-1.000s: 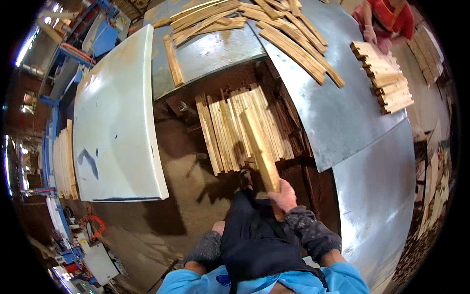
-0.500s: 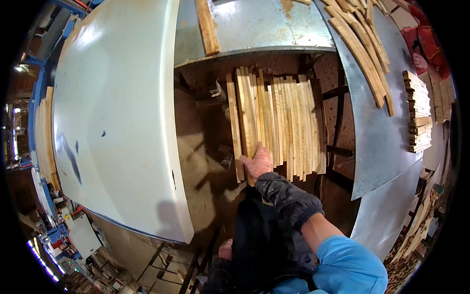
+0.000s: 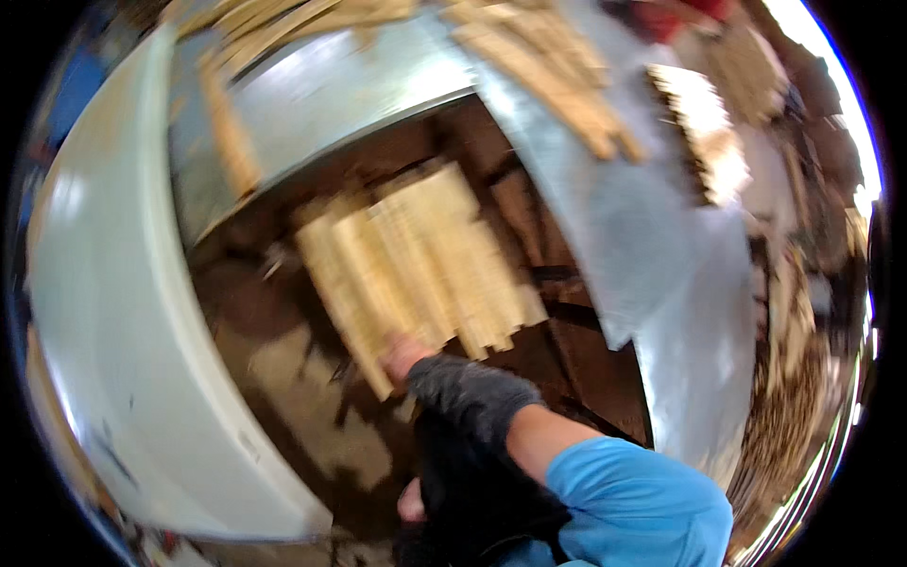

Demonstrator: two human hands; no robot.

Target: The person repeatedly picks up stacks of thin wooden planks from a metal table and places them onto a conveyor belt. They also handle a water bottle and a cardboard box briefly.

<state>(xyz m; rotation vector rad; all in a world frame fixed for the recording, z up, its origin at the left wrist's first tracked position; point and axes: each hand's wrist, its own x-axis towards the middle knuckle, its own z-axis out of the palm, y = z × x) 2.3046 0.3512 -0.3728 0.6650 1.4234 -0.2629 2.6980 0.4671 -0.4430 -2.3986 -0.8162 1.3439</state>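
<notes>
My right hand (image 3: 404,357), in a pinkish work glove with a dark sleeve cover behind it, is closed around the near end of a wooden strip (image 3: 364,274). That strip lies in a row of pale wooden strips (image 3: 453,250), side by side and low down between the metal-topped surfaces. Motion blurs my fingers and the strip ends. One strip (image 3: 348,317) sticks out nearest to me at the row's left side. Down by my dark-clad legs, my left hand (image 3: 412,501) shows only as a small pinkish patch, its fingers not distinguishable.
A large pale panel-like surface (image 3: 113,312) stands to the left. Metal sheet tops run along the far side (image 3: 350,104) and the right (image 3: 624,246), carrying loose strips (image 3: 543,76) and a stacked bundle (image 3: 704,132). Someone in red (image 3: 661,19) is at the far right.
The view has turned, so the row of strips now appears tilted and further left. My right hand stays at the row's near end. My left hand remains low by my legs.
</notes>
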